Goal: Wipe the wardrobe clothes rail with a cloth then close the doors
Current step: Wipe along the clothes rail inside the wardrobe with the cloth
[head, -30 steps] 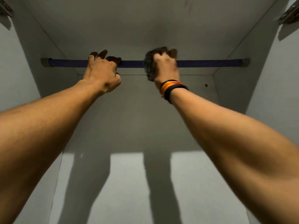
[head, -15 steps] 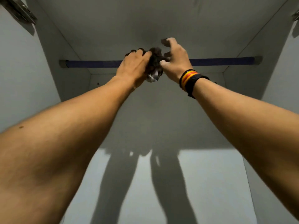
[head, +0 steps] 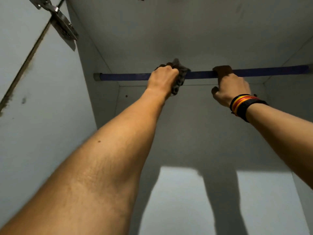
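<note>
A dark blue clothes rail (head: 127,76) runs across the top of the white wardrobe interior. My left hand (head: 163,78) grips a grey patterned cloth (head: 180,77) wrapped over the rail near its middle. To the right, my right hand (head: 230,87) holds the bare rail with its fingers hooked over the top; coloured bands sit on that wrist. Part of the cloth hangs below my left fist.
The open left door (head: 25,82) stands at the left with a metal hinge (head: 61,26) near its top. The wardrobe's top panel (head: 186,31), back wall (head: 186,133) and right side wall (head: 288,102) enclose the rail closely.
The cloth has passed from my right hand to my left. My right hand has shifted right and taken hold of the bare rail. The view has swung left, showing the door hinge.
</note>
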